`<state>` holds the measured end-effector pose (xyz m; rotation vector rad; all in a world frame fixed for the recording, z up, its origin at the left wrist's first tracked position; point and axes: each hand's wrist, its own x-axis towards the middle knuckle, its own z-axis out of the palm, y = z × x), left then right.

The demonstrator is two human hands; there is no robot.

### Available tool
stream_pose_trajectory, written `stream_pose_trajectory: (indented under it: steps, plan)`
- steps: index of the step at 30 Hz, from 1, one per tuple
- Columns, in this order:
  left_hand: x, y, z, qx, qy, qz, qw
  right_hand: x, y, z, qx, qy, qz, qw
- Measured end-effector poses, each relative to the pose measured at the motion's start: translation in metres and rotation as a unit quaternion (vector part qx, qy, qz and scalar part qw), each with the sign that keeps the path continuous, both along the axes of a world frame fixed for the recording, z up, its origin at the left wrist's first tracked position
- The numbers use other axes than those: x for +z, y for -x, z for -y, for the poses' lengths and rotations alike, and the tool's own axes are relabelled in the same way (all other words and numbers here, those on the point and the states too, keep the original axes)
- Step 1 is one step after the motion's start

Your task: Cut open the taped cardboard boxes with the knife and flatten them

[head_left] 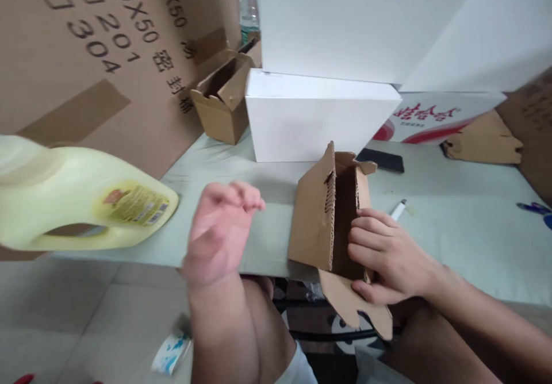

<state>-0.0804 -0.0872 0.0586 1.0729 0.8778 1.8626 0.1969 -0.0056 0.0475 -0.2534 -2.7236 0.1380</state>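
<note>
A small brown cardboard box (311,223) stands at the table's near edge, its top open and one end flap (345,303) hanging over the edge. My right hand (388,257) grips the box's right wall, fingers hooked over the rim and the thumb lower down near the flap. To the left of the box, my left hand (222,229) is raised with the palm showing and fingers loosely bent. It holds nothing and is apart from the box; its thumb side is blurred.
A yellow jug (86,194) lies at left before a large printed carton (142,114). Behind are another small open box (224,114), a water bottle (249,7) and white boxes (314,125). A black phone-like slab (382,160), white pen (399,208), flattened cardboard (483,142) and blue scissors (537,208) lie right.
</note>
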Motion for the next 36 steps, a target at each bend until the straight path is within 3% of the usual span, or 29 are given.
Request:
stream_pose_trajectory:
  steps: [2, 6, 8, 11, 13, 16, 19, 23, 26, 28, 31, 34, 36]
  plan:
    - [-0.01, -0.024, -0.019, 0.031, 0.044, -0.107, 0.993, -0.002, -0.01, 0.003, -0.058, 0.007, 0.007, 0.998]
    - [-0.019, -0.066, -0.041, -0.077, 0.072, -0.353, 0.93, -0.006, -0.022, 0.002, -0.084, 0.049, -0.034, 0.995]
    - [-0.019, -0.075, -0.046, -0.084, 0.067, -0.41, 0.906, -0.009, -0.03, -0.001, -0.085, 0.069, -0.097, 0.989]
    - [-0.022, -0.076, -0.052, -0.038, 0.054, -0.387, 0.92, -0.012, -0.049, -0.004, -0.1, 0.095, -0.226, 0.964]
    - [-0.027, -0.073, -0.057, -0.012, 0.057, -0.33, 0.942, -0.011, -0.06, -0.006, -0.104, 0.113, -0.249, 0.956]
    - [-0.032, -0.07, -0.064, -0.01, 0.069, -0.285, 0.956, -0.005, -0.071, -0.007, -0.106, 0.153, -0.152, 0.971]
    - [-0.028, -0.073, -0.064, -0.024, 0.059, -0.288, 0.955, -0.001, -0.072, -0.004, -0.144, 0.117, -0.086, 0.979]
    - [-0.013, -0.086, -0.053, -0.068, 0.031, -0.378, 0.923, -0.004, -0.063, 0.002, -0.256, 0.045, -0.097, 0.961]
    - [-0.005, -0.102, -0.042, -0.108, 0.047, -0.475, 0.872, -0.004, -0.056, 0.003, -0.306, 0.063, -0.077, 0.947]
    - [-0.004, -0.111, -0.037, -0.104, 0.067, -0.506, 0.854, 0.0, -0.056, -0.001, -0.304, 0.078, -0.049, 0.948]
    - [-0.005, -0.114, -0.034, -0.102, 0.06, -0.503, 0.856, 0.01, -0.066, -0.015, -0.296, 0.087, -0.069, 0.949]
    - [-0.004, -0.107, -0.036, -0.141, 0.01, -0.483, 0.864, 0.015, -0.081, -0.028, -0.369, 0.059, -0.108, 0.921]
    - [-0.004, -0.101, -0.039, -0.172, -0.01, -0.471, 0.865, 0.014, -0.088, -0.032, -0.409, 0.071, -0.067, 0.907]
